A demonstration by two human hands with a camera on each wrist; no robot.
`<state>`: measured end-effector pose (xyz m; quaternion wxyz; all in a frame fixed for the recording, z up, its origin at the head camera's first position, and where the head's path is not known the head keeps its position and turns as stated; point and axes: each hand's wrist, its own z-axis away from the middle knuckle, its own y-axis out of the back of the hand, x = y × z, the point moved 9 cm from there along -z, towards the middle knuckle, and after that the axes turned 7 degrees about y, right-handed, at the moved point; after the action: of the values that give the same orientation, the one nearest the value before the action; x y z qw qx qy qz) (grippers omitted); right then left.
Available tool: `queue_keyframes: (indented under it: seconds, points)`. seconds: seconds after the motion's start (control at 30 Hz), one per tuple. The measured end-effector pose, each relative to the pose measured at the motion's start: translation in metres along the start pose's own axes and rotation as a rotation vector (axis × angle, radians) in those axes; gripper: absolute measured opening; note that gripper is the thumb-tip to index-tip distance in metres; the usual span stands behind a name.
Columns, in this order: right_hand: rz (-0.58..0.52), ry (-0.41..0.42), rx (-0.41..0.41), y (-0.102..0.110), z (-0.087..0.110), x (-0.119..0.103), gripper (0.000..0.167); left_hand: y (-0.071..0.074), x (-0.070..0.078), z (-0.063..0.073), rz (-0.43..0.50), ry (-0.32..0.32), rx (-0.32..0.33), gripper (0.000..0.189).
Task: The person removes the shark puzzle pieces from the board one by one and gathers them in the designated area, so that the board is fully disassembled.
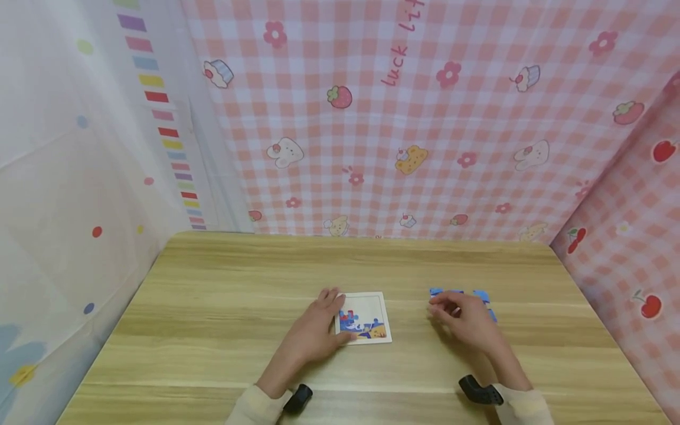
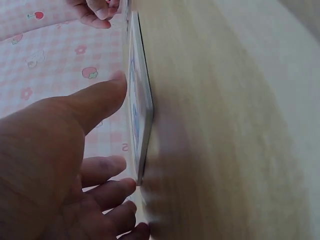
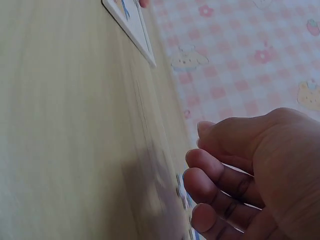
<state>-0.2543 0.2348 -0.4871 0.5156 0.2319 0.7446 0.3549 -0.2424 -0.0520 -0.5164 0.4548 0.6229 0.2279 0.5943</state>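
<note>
A small white-framed jigsaw board [image 1: 374, 304] lies flat on the table, with some blue, red and orange pieces [image 1: 372, 329] filling its lower part. My left hand [image 1: 314, 330] rests at the board's left side, thumb over the near edge and fingers by the far left corner. In the left wrist view the thumb [image 2: 102, 100] lies against the board [image 2: 142, 100]. Over a group of loose blue puzzle pieces [image 1: 481, 295] hovers my right hand [image 1: 467, 319], its fingers loosely bent. No piece shows between its fingertips; the hand partly hides the group.
The wood-grain table [image 1: 239, 277] ends at a pink checked cloth [image 1: 366, 130] behind. A white dotted sheet [image 1: 106, 177] hangs at the left and another checked cloth [image 1: 632, 260] at the right. Each wrist wears a black device [image 1: 480, 391].
</note>
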Motion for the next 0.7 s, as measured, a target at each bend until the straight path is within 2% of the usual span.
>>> queue_keyframes:
  seconds: [0.27,0.53,0.7]
  points:
    - [-0.023,0.017,-0.018,-0.014,-0.004,-0.011,0.017,0.000,-0.004,0.000,-0.010,0.008,-0.003,0.092]
    - [-0.050,0.022,-0.003,-0.022,-0.007,-0.021,0.021,-0.004,-0.004,0.001,-0.106,0.003,-0.034,0.087]
    - [-0.096,0.023,-0.003,-0.032,-0.008,-0.031,0.023,-0.004,-0.004,0.003,-0.128,-0.004,-0.035,0.086]
